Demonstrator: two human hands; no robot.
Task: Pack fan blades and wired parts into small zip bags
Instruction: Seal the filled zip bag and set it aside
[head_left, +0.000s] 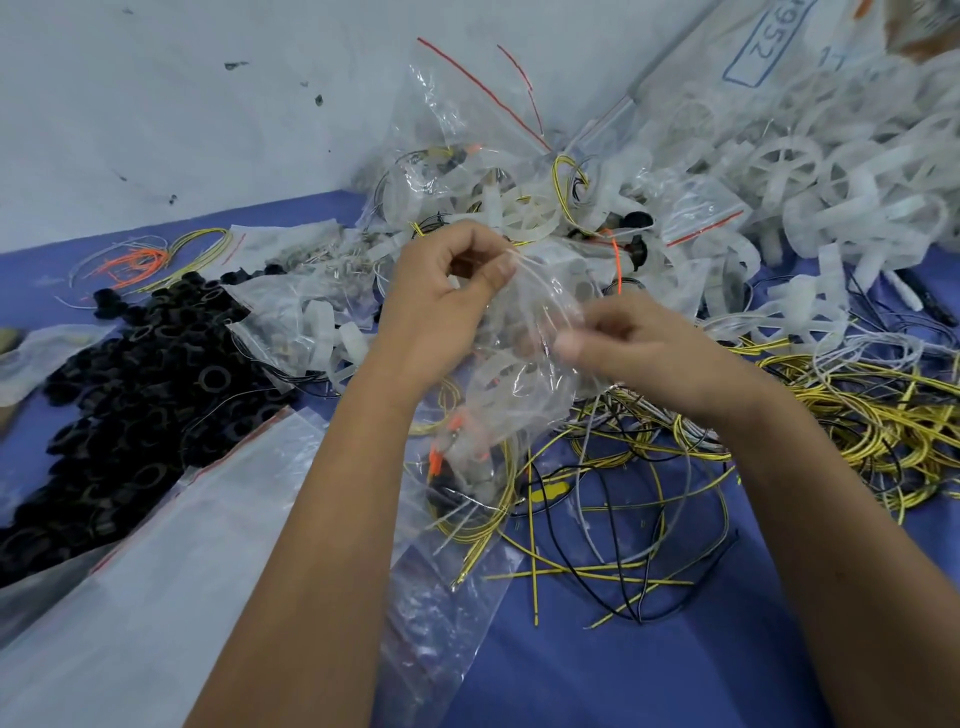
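Both hands, left hand (447, 291) and right hand (628, 345), are pinching a crinkled clear zip bag (519, 374) in their fingers, its white blade and wires showing blurrily through the plastic.

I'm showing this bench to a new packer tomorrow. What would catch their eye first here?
Most likely the two hands at centre: the left hand and right hand pinch the top of a clear zip bag that holds wired parts and white plastic. Next, the heap of black rings on the left, and the white fan blades piled at upper right above tangled yellow wires on the blue table.
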